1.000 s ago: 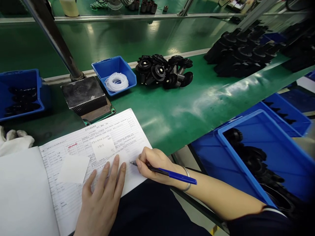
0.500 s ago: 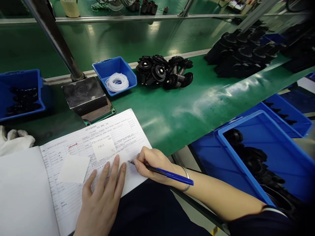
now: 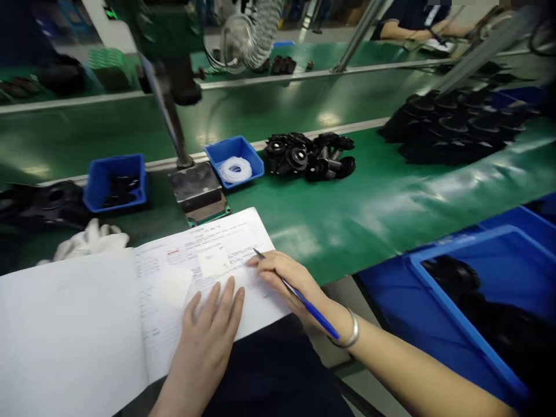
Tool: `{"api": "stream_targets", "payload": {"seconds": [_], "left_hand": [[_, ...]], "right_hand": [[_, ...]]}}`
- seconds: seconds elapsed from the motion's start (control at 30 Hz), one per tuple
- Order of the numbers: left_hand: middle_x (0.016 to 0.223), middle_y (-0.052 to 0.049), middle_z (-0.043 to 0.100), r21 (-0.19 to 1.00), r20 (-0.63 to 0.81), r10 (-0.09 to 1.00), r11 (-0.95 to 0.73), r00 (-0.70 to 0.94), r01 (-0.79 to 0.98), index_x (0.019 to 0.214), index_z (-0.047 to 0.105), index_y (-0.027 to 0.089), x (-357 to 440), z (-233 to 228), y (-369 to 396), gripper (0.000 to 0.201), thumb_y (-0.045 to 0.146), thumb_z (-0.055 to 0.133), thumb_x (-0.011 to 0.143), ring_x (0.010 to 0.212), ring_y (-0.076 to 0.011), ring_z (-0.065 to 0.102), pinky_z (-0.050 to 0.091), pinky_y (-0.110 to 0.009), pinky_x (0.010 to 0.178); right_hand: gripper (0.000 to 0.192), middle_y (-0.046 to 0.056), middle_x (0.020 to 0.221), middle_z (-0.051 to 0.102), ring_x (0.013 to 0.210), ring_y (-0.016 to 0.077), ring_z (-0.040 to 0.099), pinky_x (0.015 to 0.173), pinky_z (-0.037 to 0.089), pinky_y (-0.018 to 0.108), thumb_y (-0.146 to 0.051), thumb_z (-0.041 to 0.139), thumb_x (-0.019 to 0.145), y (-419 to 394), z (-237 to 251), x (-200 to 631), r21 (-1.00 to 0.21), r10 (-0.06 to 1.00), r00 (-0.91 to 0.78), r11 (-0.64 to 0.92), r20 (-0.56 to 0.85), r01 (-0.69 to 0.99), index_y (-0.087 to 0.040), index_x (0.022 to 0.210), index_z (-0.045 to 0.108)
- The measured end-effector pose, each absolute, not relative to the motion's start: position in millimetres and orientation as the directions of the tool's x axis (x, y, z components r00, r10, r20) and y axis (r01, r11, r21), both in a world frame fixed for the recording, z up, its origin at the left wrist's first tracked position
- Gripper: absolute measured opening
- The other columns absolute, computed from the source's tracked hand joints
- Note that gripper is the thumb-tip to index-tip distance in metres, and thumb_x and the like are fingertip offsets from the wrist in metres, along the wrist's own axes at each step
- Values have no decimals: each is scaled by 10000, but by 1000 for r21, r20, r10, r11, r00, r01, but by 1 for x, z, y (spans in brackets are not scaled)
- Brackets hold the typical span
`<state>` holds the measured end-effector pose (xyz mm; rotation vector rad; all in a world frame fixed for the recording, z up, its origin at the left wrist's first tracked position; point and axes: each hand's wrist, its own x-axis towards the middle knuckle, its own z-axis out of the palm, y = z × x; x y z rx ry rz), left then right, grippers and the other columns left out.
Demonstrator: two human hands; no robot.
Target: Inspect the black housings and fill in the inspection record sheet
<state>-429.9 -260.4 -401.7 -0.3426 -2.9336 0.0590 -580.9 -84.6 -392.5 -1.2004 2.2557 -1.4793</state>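
An open book of printed sheets (image 3: 165, 353) lies at the bench's near edge, its left side blank white. My left hand (image 3: 208, 333) rests flat on the printed page, fingers spread, just below a small handwritten note (image 3: 214, 262). Another blank slip (image 3: 174, 288) lies left of those fingers. Between the fingers of my right hand (image 3: 289, 278) is a blue pen (image 3: 319, 317), its dark tip pointing up and left over the page's right part. Whether the tip touches the paper I cannot tell.
White gloves (image 3: 93, 238) lie behind the book. A metal block on a post (image 3: 197, 182), a blue bin with coiled white tubing (image 3: 234, 168) and a pile of black parts (image 3: 308, 155) stand beyond. Blue crates (image 3: 467, 313) sit at right. A person (image 3: 412, 23) is across the bench.
The view has tilted up and shifted left, showing more of the far bench. My right hand's fingers have straightened and the pen tip now points up and away. My left hand stays on the page.
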Motion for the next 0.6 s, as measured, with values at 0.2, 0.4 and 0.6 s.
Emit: {"api": "stream_targets", "payload": {"seconds": [0.2, 0.4, 0.6], "left_hand": [[1501, -81, 447, -238, 209, 258, 949, -943, 207, 1419, 466, 177, -417, -390, -268, 462, 274, 365, 979, 1356, -270, 382, 334, -469, 1032], [1464, -128, 458, -281, 258, 250, 944, -933, 175, 1338, 533, 152, -397, -374, -273, 415, 239, 321, 992, 1325, -266, 429, 407, -445, 997], [1417, -157, 483, -267, 353, 239, 952, -905, 148, 1288, 550, 112, -373, -359, -275, 395, 242, 356, 970, 1257, -277, 493, 471, -412, 909]], "right_hand": [[118, 124, 1177, 585, 1197, 274, 521, 986, 475, 490, -132, 534, 924, -108, -379, -571, -599, -840, -452, 203, 299, -775, -216, 985, 478], [63, 47, 775, 572, 725, 226, 577, 661, 530, 389, -193, 548, 855, -122, -376, -565, -507, -891, -376, 208, 255, -836, -223, 829, 499], [145, 19, 624, 525, 513, 197, 527, 457, 465, 324, -317, 542, 800, -136, -396, -563, -664, -846, -432, 130, 313, -736, -257, 705, 452]]}}
